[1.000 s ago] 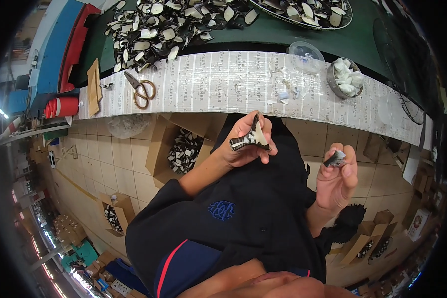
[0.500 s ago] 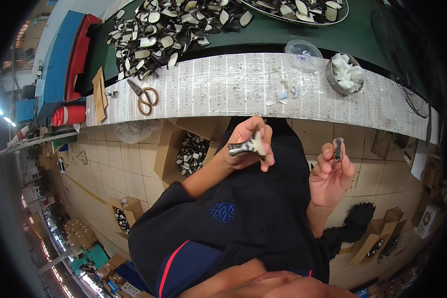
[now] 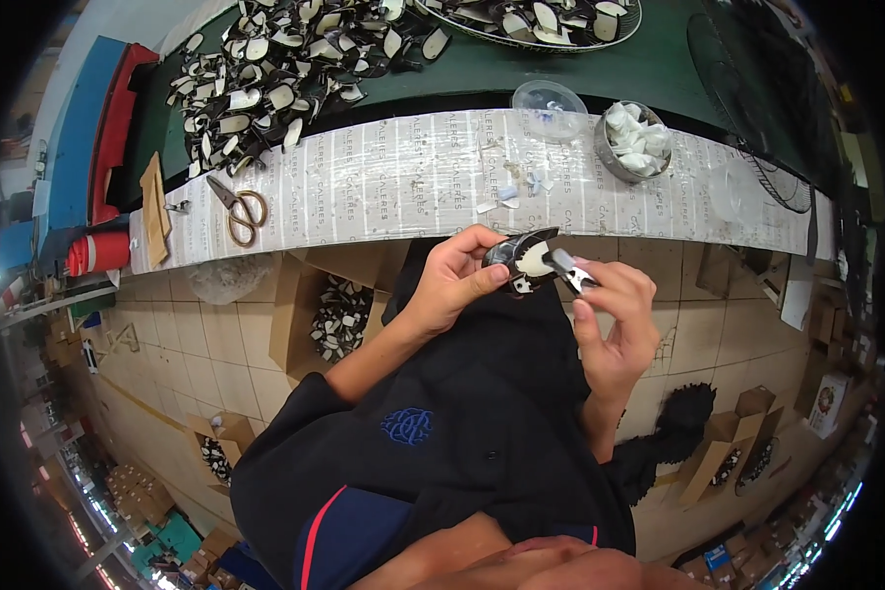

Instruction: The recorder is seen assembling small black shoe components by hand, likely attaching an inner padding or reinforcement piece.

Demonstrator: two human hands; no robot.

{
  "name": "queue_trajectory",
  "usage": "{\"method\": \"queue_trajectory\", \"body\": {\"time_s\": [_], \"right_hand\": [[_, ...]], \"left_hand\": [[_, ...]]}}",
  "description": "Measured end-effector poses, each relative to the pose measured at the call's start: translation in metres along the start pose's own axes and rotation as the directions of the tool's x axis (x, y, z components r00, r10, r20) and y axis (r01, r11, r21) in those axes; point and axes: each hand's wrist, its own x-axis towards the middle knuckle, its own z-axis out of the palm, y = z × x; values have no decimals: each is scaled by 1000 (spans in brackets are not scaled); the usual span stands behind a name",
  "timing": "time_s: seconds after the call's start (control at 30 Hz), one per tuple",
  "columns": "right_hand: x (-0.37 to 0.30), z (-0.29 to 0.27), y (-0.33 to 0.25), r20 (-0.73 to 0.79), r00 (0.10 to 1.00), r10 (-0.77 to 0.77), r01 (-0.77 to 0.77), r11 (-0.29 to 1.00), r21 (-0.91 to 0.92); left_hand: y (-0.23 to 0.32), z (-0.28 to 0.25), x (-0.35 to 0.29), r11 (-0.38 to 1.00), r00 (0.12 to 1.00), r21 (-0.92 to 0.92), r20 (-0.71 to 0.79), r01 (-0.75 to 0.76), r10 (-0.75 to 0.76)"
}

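In front of my chest, my left hand [image 3: 454, 283] grips a glossy black shoe heel [image 3: 533, 262] with a cream top face, its thumb pressed along the near side. Close by on the right, my right hand [image 3: 621, 324] pinches a small grey-tipped piece [image 3: 573, 273] with black and white on it. Its grey tip is right at the heel's edge; whether the two touch I cannot tell. The kind of this small piece is unclear, as my fingers partly cover it.
Many similar heels [image 3: 256, 98] lie heaped on the green bench. More fill a wire basket [image 3: 531, 41]. Along the covered front strip are scissors [image 3: 238, 211], a clear plastic tub [image 3: 551, 110] and a metal bowl [image 3: 617, 157] of white wads. A cardboard box [image 3: 287, 313] of heels stands below.
My hands have come together: the right has moved left to the heel in my left hand. The heel has turned and now shows its cream face. The view has shifted slightly.
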Motion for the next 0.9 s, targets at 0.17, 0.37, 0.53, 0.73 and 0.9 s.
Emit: {"method": "queue_trajectory", "body": {"time_s": [0.17, 0.37, 0.53, 0.73, 0.9], "right_hand": [[2, 1, 0, 102, 992, -79, 90, 989, -113], [3, 11, -4, 143, 983, -117, 141, 976, -166], [2, 13, -1, 122, 987, -108, 132, 968, -215], [4, 17, -1, 52, 994, -96, 107, 945, -308], [3, 16, 2, -22, 995, -98, 82, 919, -385]], "left_hand": [[0, 8, 2, 1000, 999, 16, -43, 13, -12], [3, 4, -5, 1000, 999, 4, -53, 5, -4], [2, 4, -4, 1000, 999, 4, -41, 2, -2], [5, 5, -3, 997, 1000, -75, -16, 7, -8], [4, 3, -2, 998, 999, -66, -33, 26, -28]]}}
